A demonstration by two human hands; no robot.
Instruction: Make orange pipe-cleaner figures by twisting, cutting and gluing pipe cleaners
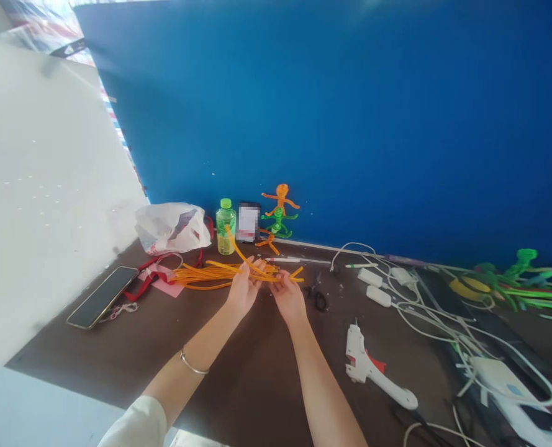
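A bundle of orange pipe cleaners point(210, 274) lies on the dark brown table point(238, 372). My left hand point(244, 287) is closed around its right end, and one orange pipe cleaner curves up from the fingers. My right hand point(287, 297) pinches the bundle's tips just to the right. A thin bracelet sits on my left wrist. Behind the hands, orange and green pipe-cleaner figures point(279, 217) lean on the blue wall.
A phone point(102, 297) lies at the left, with a white plastic bag point(172, 227) and a green bottle point(225, 227) behind it. Small scissors point(318, 298) and a white glue gun point(373, 367) lie right of my hands. White cables, chargers and green pipe cleaners point(527, 292) crowd the right.
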